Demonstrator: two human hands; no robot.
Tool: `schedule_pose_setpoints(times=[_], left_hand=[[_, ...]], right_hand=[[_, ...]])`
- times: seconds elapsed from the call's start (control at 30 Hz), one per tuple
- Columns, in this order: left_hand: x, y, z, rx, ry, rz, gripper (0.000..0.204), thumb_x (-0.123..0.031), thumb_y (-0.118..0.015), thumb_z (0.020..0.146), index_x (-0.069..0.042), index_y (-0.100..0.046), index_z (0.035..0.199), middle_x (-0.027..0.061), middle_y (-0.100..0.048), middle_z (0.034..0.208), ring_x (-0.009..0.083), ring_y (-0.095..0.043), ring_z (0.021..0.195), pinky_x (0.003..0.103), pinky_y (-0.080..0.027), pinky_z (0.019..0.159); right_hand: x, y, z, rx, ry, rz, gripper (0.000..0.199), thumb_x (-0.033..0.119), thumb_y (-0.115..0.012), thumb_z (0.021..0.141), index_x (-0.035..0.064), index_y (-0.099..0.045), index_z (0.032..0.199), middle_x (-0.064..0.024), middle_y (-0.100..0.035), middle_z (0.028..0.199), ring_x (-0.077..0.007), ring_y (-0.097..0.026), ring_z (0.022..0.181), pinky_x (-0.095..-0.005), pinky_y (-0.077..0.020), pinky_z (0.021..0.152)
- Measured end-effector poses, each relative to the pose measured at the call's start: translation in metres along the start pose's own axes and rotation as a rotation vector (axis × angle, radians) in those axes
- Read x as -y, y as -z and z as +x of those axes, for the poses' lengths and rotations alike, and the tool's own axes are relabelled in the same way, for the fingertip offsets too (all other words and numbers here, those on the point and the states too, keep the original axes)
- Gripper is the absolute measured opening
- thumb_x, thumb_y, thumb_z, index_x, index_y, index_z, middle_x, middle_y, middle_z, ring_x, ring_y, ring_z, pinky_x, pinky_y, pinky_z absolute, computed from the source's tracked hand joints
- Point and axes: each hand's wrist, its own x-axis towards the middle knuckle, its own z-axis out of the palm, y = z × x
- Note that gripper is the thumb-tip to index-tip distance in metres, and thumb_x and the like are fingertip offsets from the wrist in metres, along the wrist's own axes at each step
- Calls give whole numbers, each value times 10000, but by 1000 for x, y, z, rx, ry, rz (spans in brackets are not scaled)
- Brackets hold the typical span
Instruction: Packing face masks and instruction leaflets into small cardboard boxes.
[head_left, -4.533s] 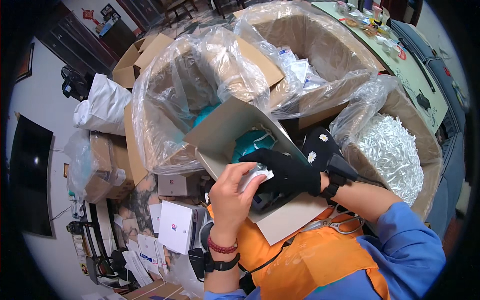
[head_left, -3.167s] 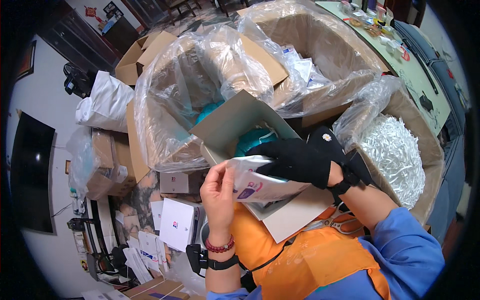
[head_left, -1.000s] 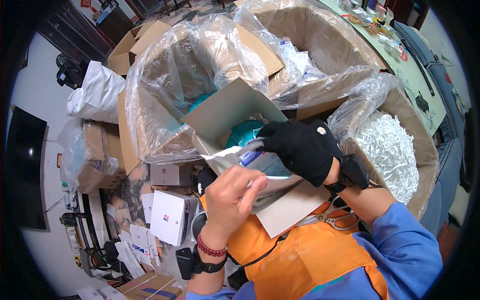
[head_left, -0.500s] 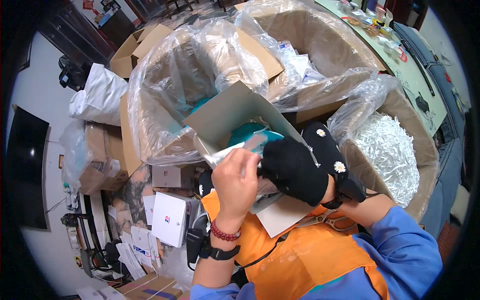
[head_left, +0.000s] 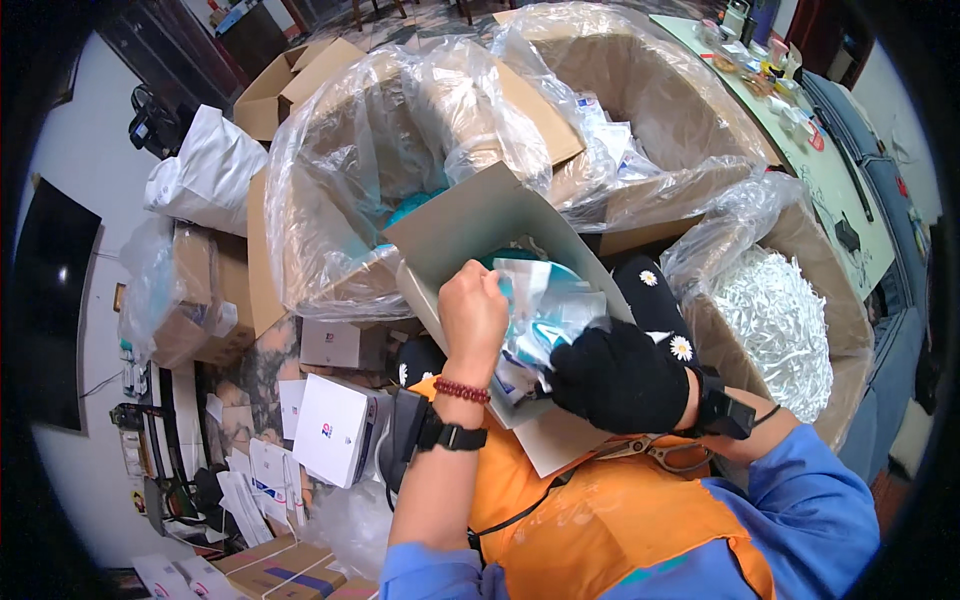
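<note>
My bare left hand [head_left: 472, 308] is closed in a fist on the upper left edge of a clear plastic bag [head_left: 540, 288] with silvery, crinkled sheen. My right hand [head_left: 622, 378], in a black glove, closes on the bag's lower right side, its fingertips partly hidden. Both hands are over an open pale cardboard box [head_left: 468, 213] resting on my lap. Something teal lies in the box, partly covered by the bag. Printed packets are partly visible low in the box beside my right hand. Scissors [head_left: 682, 456] lie on my orange apron [head_left: 580, 520], below the right wrist.
Large plastic-lined cartons stand ahead: one with teal material [head_left: 415, 207], another with white packets [head_left: 618, 145]. At right, a carton holds white shredded paper [head_left: 775, 335]. White boxes [head_left: 335, 430] and flat cartons [head_left: 268, 480] lie left on the floor. A cluttered table [head_left: 850, 240] runs along the right.
My hands have moved apart, left hand up and right hand down to the right. The plastic bag is now spread out between them over the box.
</note>
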Motion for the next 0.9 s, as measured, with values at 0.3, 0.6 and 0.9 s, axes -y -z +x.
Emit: schedule_pose_setpoints(times=[0.3,0.6,0.9], left_hand=[[-21,50,11,-241,-138,-61,320,-134,-696,864,-9,-598,1142,113,-612,1065,223,-596,968,329,-471,877],[-68,76,-31,299,-249,-86,511,-90,-833,686,-55,-575,1126,108,-698,965,232,-698,866,342,-554,753],[-71,68,-36,173,-185,-402,482,-83,-837,676,-48,-561,1069,92,-596,1033,210,-632,914,335,-533,766]], right_hand=[[-31,4,11,139,-273,-18,203,197,-747,752,106,-694,926,-80,-623,884,-299,-591,822,-437,-450,787],[-46,20,42,43,-183,122,186,189,-735,765,94,-682,916,-107,-614,948,-325,-569,901,-420,-451,785],[-53,26,44,248,-252,258,134,144,-695,767,80,-672,881,-124,-599,903,-329,-583,869,-410,-456,767]])
